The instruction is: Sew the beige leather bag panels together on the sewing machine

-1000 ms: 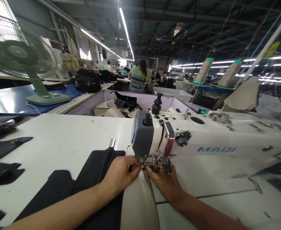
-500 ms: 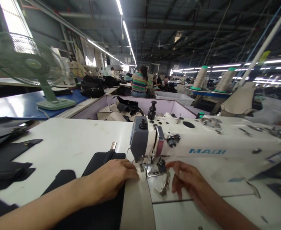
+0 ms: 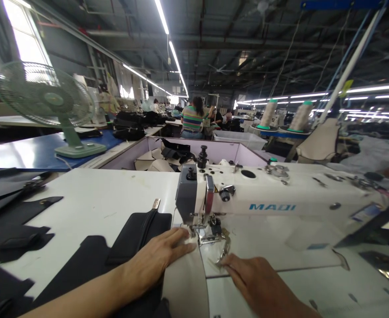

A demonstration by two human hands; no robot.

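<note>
Left hand [image 3: 158, 257] has an open grip, fingers laid flat on the beige panel [image 3: 186, 280]; the right hand [image 3: 256, 278] has its fingertips at the metal guide [image 3: 226, 245], and whether that grip is pinched closed I cannot tell. The panel lies on the bench [image 3: 115, 194], long axis running away from the wearer, far end toward the sewing-machine head [image 3: 187, 194].

factory sewing workshop, a sewing machine [image 3: 234, 196] is standing on a white counter [image 3: 115, 190], thread cones [image 3: 268, 115] are rising behind, cut pieces [image 3: 161, 165] are lying in a bin [image 3: 214, 149], strip lights [image 3: 162, 17] are running beneath the roof [image 3: 214, 26]
</note>
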